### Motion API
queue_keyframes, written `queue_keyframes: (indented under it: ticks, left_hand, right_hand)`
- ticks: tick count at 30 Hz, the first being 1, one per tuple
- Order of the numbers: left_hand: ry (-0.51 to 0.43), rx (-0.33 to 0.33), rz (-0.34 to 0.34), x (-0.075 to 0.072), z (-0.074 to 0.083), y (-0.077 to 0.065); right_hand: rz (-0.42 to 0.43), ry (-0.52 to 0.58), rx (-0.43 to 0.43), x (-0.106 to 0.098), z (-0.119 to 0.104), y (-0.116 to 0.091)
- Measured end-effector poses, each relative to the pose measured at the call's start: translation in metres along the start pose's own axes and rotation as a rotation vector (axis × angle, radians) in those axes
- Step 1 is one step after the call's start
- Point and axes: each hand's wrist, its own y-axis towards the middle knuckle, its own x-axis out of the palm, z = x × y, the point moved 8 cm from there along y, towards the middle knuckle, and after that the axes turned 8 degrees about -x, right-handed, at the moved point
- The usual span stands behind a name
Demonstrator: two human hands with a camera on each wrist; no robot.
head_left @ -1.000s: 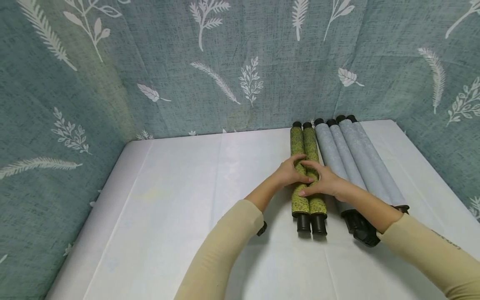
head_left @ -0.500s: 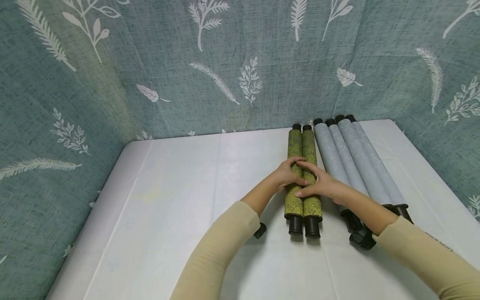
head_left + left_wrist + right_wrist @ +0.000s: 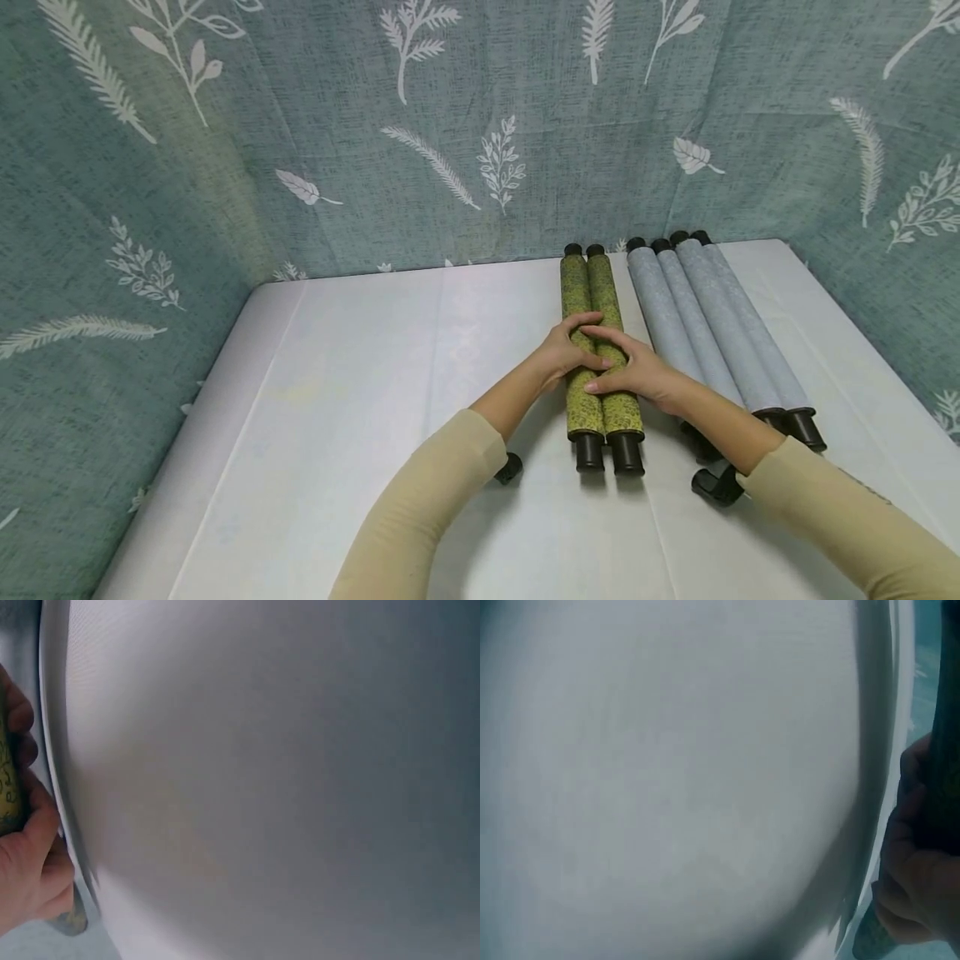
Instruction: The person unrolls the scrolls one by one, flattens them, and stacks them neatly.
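Two yellow-green speckled rolls, a left roll (image 3: 575, 283) and a right roll (image 3: 604, 283), lie side by side with black ends pointing toward me. My left hand (image 3: 564, 354) grips them from the left, its thumb across the top. From the right, my right hand (image 3: 643, 371) grips the pair, with thumb and a finger over the top. The hands almost meet over the rolls; the fingers underneath are hidden. In the left wrist view, my left hand (image 3: 37, 877) curls round a patterned roll (image 3: 9, 795). My right hand (image 3: 915, 877) holds a dark-looking roll (image 3: 946, 697) in the right wrist view.
Several pale blue-grey rolls (image 3: 690, 308) with black ends lie slanted to the right, partly behind my right forearm. A white sheet covers the table (image 3: 337, 417). A green leaf-patterned cloth (image 3: 337, 125) hangs behind and at the sides. Black wrist devices (image 3: 717, 486) show under the sleeves.
Both hands have moved left with the two yellow-green rolls, widening the gap to the blue-grey rolls. The grip looks the same, and the blue-grey rolls stay put.
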Motion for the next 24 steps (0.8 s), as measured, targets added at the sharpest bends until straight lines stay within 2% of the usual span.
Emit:
queue_keyframes:
  ticks: [8,17,24]
  left_hand:
    - [-0.008,0.057,-0.075,-0.005,0.004,-0.008]
    - [0.001,0.101,-0.108,-0.017,0.006,-0.016]
    - [0.005,0.130,-0.105,-0.035,0.007,-0.024]
  right_hand:
    - [-0.021,0.021,-0.033,0.009,-0.007,0.002]
    - [-0.047,-0.001,-0.079,0.017,-0.014,0.009]
    - [-0.084,-0.024,-0.110,0.032,-0.025,0.020]
